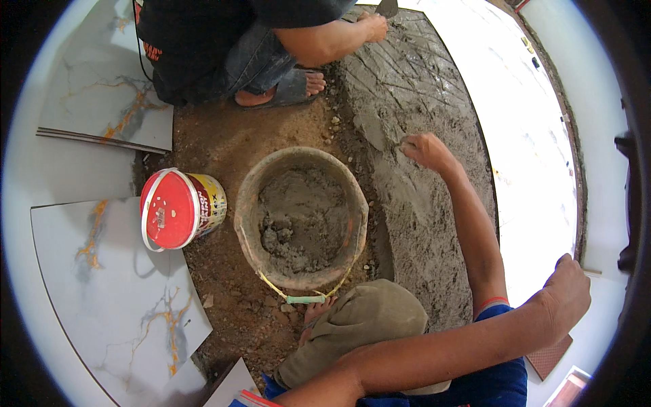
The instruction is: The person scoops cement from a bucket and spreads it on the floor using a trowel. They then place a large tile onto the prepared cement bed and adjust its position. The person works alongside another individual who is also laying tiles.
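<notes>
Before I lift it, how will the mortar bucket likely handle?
The bucket will probably feel heavy, since grey mortar covers its bottom. That load may shift little, as it looks thick and lumpy. The bucket might swing if lifted by its single green-gripped handle.

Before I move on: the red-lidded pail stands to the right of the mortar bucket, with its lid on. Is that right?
Not quite: the red-lidded pail stands to the left of the mortar bucket, as the head view shows. Its lid is on.

harsh glare on right-hand floor [522,122]
</notes>
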Tool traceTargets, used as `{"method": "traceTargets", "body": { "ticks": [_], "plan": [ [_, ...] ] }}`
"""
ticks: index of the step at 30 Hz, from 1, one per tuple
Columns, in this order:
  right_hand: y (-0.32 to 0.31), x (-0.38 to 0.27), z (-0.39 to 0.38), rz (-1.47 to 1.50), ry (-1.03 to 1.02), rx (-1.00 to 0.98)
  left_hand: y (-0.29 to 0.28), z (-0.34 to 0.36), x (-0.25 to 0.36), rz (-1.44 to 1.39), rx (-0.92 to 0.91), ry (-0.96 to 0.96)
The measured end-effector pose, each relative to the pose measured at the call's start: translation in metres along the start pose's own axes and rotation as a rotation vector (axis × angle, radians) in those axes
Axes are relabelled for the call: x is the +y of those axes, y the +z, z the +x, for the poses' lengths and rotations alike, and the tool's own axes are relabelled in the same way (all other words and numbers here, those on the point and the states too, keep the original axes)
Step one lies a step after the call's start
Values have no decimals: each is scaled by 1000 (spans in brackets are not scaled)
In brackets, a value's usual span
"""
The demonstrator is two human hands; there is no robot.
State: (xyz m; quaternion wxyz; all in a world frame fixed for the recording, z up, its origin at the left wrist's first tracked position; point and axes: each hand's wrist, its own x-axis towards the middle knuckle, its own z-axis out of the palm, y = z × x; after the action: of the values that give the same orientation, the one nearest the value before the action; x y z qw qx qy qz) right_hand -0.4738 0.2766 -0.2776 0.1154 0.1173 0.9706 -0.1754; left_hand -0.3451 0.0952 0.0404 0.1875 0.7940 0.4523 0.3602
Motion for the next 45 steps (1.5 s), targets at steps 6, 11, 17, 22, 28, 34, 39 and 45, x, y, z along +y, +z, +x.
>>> {"method": "traceTargets", "body": {
  "ticks": [6,11,17,22,28,34,39,45],
  "plan": [
    [18,-7,-1,-18,113,264,1,-5,-6,2,-9,1],
    [23,-3,-3,-73,231,246,0,-11,-9,8,-25,-1],
    [39,-23,-28,238,390,375,0,-17,-13,18,-37,0],
    [38,-37,-5,163,280,277,6,-21,-18,27,-51,-12],
    [20,-24,-30,80,182,151,4,-21,-19,29,-64,-14],
    [29,-21,-38,-4,159,248,7,-21,-20,23,-67,-19],
    [37,-26,-21,-33,341,318,9,-22,-19,20,-84,-21],
    [27,-26,-36,-12,622,366,7,-27,-14,27,-87,-22]
  ]
}}
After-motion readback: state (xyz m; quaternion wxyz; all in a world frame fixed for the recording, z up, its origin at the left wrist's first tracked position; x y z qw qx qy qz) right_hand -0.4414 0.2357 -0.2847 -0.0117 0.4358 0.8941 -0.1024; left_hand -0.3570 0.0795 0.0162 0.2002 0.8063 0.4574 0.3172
